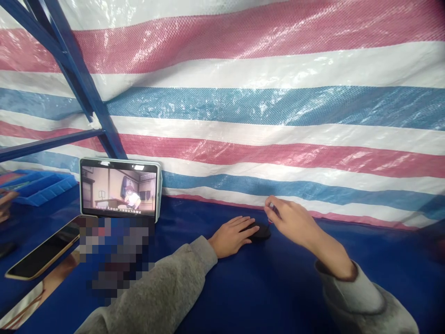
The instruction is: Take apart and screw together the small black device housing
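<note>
On the blue table, my left hand [232, 236] lies over a black, rounded object [260, 232] that resembles a computer mouse. Its thumb and fingers press on the left part, holding it down, and cover much of it. My right hand [290, 218] is raised just right of the black object, with thumb and index finger pinched together. Between those fingertips and the object's right end shows a thin, reddish tool [269, 222], mostly hidden by the hand. Its kind is too small to make out.
A tablet [120, 189] playing a cartoon leans upright at the back left. A phone [48, 248] lies in front of it, beside a blurred patch. Farther left are a blue bin [48, 188] and another person's hand [6, 204]. Striped sheeting [260, 106] closes the back.
</note>
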The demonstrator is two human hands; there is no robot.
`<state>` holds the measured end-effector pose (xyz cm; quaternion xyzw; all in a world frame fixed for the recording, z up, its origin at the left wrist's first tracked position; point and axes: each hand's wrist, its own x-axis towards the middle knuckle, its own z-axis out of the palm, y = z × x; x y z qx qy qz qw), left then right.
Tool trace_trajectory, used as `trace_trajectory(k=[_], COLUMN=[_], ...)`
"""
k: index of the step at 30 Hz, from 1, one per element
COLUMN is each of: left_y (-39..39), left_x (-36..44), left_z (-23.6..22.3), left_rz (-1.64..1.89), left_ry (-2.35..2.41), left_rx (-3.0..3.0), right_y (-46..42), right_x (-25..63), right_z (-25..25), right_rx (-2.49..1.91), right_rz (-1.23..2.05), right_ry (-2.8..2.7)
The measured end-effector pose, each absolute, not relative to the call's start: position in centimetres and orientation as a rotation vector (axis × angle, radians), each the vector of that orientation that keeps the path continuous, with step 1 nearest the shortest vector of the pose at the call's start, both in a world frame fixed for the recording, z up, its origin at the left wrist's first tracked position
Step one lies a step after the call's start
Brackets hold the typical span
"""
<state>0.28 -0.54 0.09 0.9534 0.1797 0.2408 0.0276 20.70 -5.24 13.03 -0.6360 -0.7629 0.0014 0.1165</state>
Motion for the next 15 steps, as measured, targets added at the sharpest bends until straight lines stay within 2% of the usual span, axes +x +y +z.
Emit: trace_trajectory(k=[3,8,15], left_y=[-0.57,-0.59,-0.51], left_x=[0.30,0.35,0.27], left_z=[0.19,0.24,-0.10], left_rz=[0.733,0.727,0.735], left_ry=[0.551,0.550,0.548], left_rx=[2.944,2.937,2.926], right_y=[-5.28,-4.91,-5.00], right_x=[20.79,21.01,20.69], right_z=[13.09,12.74,12.59], right_rx=[-1.775,-1.956,-1.933], right_rz=[0.047,-0.060,-0.082], right_ry=[-2.298,-2.210,-2.205])
